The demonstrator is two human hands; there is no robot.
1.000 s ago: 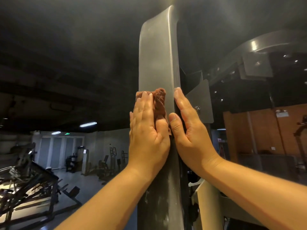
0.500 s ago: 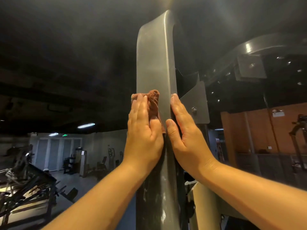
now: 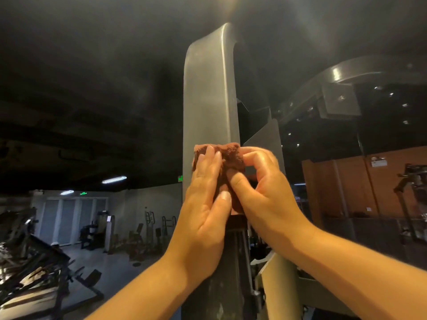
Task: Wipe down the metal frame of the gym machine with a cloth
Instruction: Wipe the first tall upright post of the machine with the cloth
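A tall grey metal upright of the gym machine frame rises in front of me and curves back at its top. A small reddish-brown cloth lies bunched against the upright at about mid-height. My left hand presses the cloth flat onto the metal with straight fingers. My right hand has its fingers curled and pinches the cloth's right edge between thumb and fingertips. Most of the cloth is hidden under both hands.
A grey bracket plate juts out just right of the upright, and a curved frame arm arches overhead at right. Other gym machines stand at lower left, with more along the far wall. An orange wall is at right.
My right hand left the side of the upright, where it lay flat, and now pinches the cloth. The left hand still presses the cloth on the upright; the view has tilted slightly.
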